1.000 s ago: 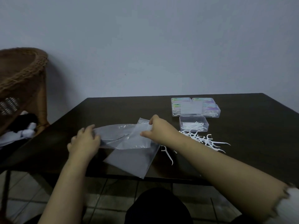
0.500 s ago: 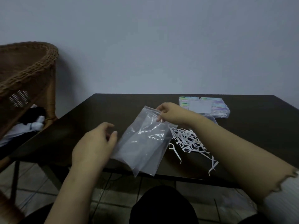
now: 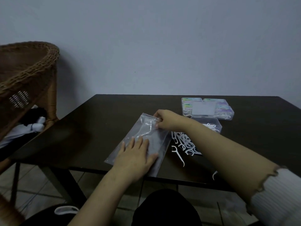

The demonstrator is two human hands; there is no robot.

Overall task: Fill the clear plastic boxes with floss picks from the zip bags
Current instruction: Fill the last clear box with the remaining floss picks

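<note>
A clear zip bag (image 3: 143, 132) lies flat on the dark table (image 3: 101, 115), near its front edge. My left hand (image 3: 136, 154) presses flat on the bag's lower half with straight fingers. My right hand (image 3: 164, 119) pinches the bag's top right corner at the zip strip. White floss picks (image 3: 184, 142) lie in a loose heap just right of the bag. Behind the heap an open clear box (image 3: 210, 124) holds some picks. Further back sit closed, labelled boxes (image 3: 206, 107) side by side.
A wicker chair (image 3: 27, 75) with dark and white cloth on its seat stands left of the table. Single floss picks (image 3: 179, 155) lie near the table's front edge. A plain wall rises behind the table. My dark-clad knees show below.
The bag has been laid down flat on the table. My left hand moved right onto the bag and flattened. My right hand kept hold of the top corner.
</note>
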